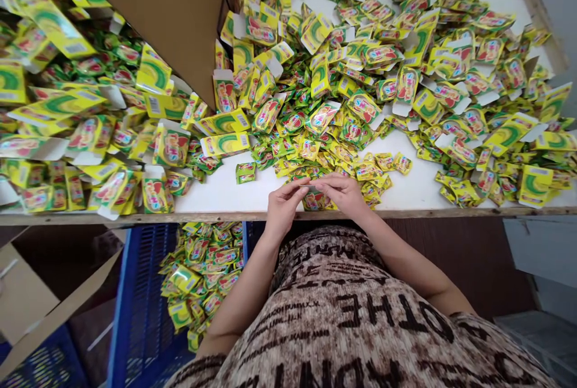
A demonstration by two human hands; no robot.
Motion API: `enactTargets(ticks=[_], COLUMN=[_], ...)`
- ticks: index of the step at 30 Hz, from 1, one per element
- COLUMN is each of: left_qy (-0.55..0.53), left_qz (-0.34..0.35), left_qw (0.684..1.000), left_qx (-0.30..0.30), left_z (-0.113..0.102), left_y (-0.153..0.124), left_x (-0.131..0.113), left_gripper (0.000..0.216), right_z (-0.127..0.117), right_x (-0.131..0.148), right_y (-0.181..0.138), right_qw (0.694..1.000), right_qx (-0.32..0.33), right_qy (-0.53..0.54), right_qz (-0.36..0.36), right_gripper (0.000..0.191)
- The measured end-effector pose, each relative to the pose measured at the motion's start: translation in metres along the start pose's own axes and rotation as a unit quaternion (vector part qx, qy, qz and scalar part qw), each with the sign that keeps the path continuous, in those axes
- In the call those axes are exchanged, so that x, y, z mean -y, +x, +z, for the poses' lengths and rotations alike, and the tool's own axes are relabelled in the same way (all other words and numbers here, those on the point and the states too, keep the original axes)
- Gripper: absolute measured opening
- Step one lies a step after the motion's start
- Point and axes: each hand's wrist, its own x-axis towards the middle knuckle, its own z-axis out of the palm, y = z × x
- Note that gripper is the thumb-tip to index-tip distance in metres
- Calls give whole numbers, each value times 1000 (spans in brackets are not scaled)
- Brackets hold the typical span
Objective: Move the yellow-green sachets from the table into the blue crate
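Observation:
My left hand [287, 203] and my right hand [341, 193] meet at the table's front edge. Their fingers pinch a small printed box [314, 198] between them; its thin pale top edge runs from one set of fingertips to the other. Most of the box is hidden by my fingers. Just beyond my hands lies a heap of small yellow wrapped sachets [331, 157], with green sachets [280, 146] to its left. One green sachet [246, 172] lies apart on the white tabletop [211, 193].
Piles of yellow-green boxes [360, 106] cover much of the table. A brown cardboard panel [180, 9] stands at the back left, with more boxes [171, 145] beside it. Below the table edge, a blue crate [146, 292] holds filled packs [202, 268]; an open carton [31, 292] stands further left.

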Motion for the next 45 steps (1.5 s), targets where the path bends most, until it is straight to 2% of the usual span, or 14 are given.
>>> enactTargets(ticks=[3, 6, 10, 15, 21, 26, 29, 35, 39, 40, 42, 44, 45], left_qy=[44, 49, 80, 109, 147, 167, 173, 205, 237, 246, 262, 267, 255], left_qz=[33, 41, 68, 88, 116, 119, 132, 256, 328, 335, 335, 314, 294], left_qw=[998, 998, 994, 990, 980, 976, 974, 938, 906, 900, 896, 904, 916], left_qx=[-29, -29, -8, 30, 60, 74, 69, 111, 126, 129, 129, 115, 93], left_z=[0, 1, 2, -2, -7, -8, -9, -17, -21, -19, -14, -8, -8], left_y=[-1, 2, 7, 12, 16, 16, 15, 11, 5, 4, 3, 4, 3], left_x=[7, 10, 7, 0, -2, -3, -1, 12, 20, 21, 24, 24, 23], left_gripper=[27, 33, 25, 22, 19, 20, 19, 25, 25, 23, 21, 19, 20], right_z=[-1, 0, 1, -2, -5, -10, -13, -4, -10, -17, -38, -63, -75], right_x=[-1, -2, -1, 2, 3, 7, 8, -4, -8, -8, -8, -12, -15], right_y=[3, 2, 1, 6, 8, 14, 16, -14, -31, -26, -2, 38, 59], right_qw=[1000, 999, 997, 994, 995, 995, 991, 968, 945, 944, 947, 940, 924], right_qx=[3, -17, -51, -14, -29, 21, 34, -16, 18, 27, 1, -107, -155], right_qy=[15, 11, 16, 51, -89, -95, -117, -176, -224, -227, -239, -287, -329], right_qz=[14, 48, 55, 97, -28, -24, -55, -177, -236, -237, -213, -152, -116], right_gripper=[20, 24, 27, 30, 20, 17, 17, 16, 16, 15, 16, 18, 17])
